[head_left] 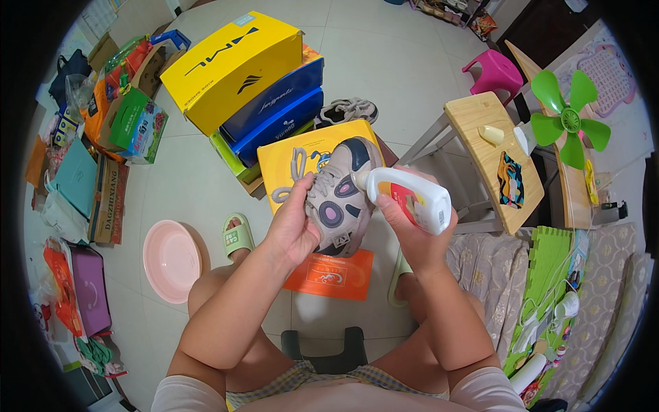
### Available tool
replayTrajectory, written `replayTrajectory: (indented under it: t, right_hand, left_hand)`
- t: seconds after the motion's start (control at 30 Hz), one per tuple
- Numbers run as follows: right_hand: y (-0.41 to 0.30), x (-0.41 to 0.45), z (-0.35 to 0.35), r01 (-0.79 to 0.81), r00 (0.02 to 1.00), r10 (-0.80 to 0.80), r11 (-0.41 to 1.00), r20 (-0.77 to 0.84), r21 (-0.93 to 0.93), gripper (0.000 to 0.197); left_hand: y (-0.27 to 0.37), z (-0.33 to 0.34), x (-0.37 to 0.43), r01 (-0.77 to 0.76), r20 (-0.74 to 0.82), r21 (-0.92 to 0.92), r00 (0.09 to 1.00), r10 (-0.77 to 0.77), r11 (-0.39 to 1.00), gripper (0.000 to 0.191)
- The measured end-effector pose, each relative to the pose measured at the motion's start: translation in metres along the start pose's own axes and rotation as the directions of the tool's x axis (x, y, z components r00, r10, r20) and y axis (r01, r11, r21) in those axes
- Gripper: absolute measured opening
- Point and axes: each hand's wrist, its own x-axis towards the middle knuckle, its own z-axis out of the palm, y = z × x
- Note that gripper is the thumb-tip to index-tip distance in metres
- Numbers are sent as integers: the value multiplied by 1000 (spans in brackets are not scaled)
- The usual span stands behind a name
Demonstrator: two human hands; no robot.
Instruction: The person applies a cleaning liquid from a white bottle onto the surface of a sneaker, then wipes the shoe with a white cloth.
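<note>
A grey sneaker [340, 206] with navy and mauve patches is held up by my left hand [295, 229], thumb near its laces [296, 175]. My right hand [419, 232] grips a white plastic bottle [432, 198] with a red and yellow label. The bottle is tipped, its nozzle pointing left against or very near the sneaker's side; whether they touch I cannot tell. Below the sneaker is a yellow shoebox [283, 154]. An orange printed sheet or bag [329, 278] lies on the floor nearer to me.
Stacked shoeboxes, a large yellow one [231, 67] uppermost, stand ahead on the left. Another sneaker [350, 110] is behind the box. A pink basin [172, 260] sits at left, a wooden stool [473, 123] at right, near a green-bladed fan [570, 119]. Cartons and bags [118, 123] line the left wall.
</note>
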Motion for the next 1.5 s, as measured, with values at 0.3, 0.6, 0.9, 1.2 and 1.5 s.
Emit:
replayTrajectory:
  t: [0.3, 0.6, 0.9, 1.2, 1.5]
  right_hand:
    - [1, 1, -1, 41, 999, -40, 999, 12, -32, 31]
    - [7, 0, -3, 63, 996, -61, 998, 64, -29, 28]
    - [-7, -2, -6, -86, 996, 85, 995, 13, 45, 30]
    - [-1, -2, -6, 80, 988, -75, 996, 137, -32, 32]
    - [-5, -5, -3, 37, 999, -37, 999, 27, -11, 33]
  left_hand:
    - [-1, 1, 0, -14, -24, 3, 1000, 14, 1000, 41]
    - [0, -8, 5, 31, -22, -17, 999, -31, 999, 45]
    - [2, -10, 7, 41, 62, -67, 997, -37, 997, 52]
    - [6, 3, -9, 29, 123, -51, 992, -23, 998, 48]
    - [5, 5, -10, 62, 135, -70, 989, -52, 996, 38]
